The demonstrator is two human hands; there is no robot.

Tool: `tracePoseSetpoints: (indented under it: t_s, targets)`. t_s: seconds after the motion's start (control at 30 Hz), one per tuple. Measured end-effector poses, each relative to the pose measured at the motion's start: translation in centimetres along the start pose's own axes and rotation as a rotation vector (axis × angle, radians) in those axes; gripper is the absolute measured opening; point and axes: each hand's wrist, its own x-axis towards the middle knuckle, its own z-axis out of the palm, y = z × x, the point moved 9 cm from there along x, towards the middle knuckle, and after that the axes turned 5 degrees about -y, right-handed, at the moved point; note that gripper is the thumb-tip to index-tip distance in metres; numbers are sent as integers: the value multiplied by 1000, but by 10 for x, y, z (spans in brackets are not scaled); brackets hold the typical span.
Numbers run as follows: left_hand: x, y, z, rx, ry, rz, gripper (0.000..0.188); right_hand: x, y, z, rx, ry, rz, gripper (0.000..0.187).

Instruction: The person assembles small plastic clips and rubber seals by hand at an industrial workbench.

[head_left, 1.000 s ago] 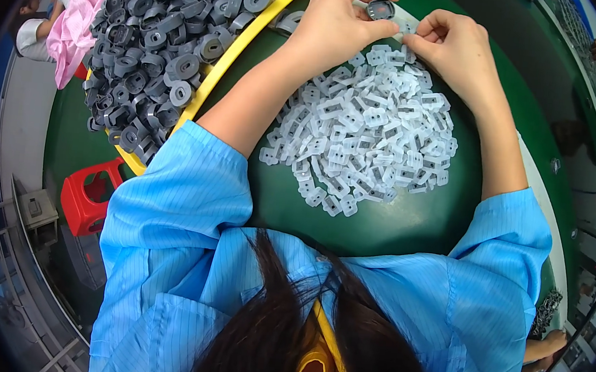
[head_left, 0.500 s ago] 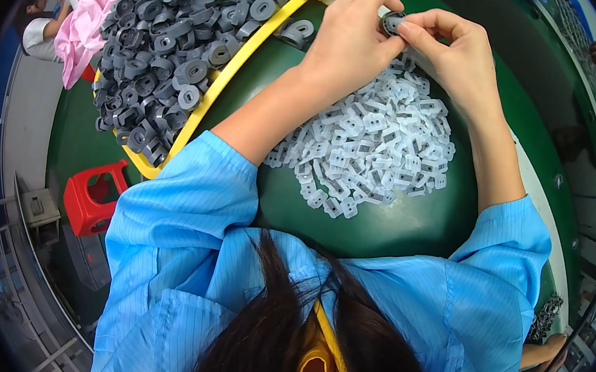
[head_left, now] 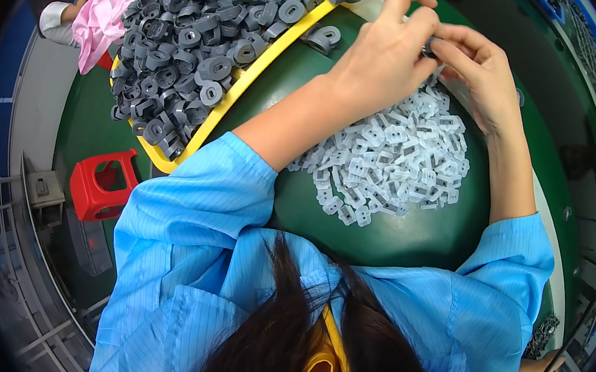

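Grey plastic fitting [head_left: 428, 47], mostly hidden by fingers, is held at the far edge of a heap of translucent white clips [head_left: 394, 159] on the green tabletop [head_left: 414, 242]. The person's left hand [head_left: 385, 65] and right hand [head_left: 489, 79] meet around it, both nearly closed, thumbs and fingertips pinching it. Leftward, a yellow tray [head_left: 247, 83] bears many similar grey fittings [head_left: 190, 39].

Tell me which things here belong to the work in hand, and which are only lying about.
Likely in the work:
dark part in the fingers
white pieces
gray parts
yellow tray

Seemingly only lying about:
red stool
pink cloth
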Motion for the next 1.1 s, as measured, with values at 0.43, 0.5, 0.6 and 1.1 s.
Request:
tracePoseSetpoints:
  t_s: [0.43, 0.5, 0.6, 1.1]
  targets:
    - [-6, -21, 27, -694, -264, -325, 27, -6, 2, -1, 0, -179, 144, 14]
    - [-8, -23, 26, -623, -169, -337, 29, -7, -2, 4, -100, -125, 100, 16]
    - [-7, -26, 13, -609, -30, -369, 30, -4, -12, 5, 95, -37, -70, 21]
    - [-11, -83, -21, 161, -300, -398, 28, 14, 68, -100, -432, 269, 190, 33]
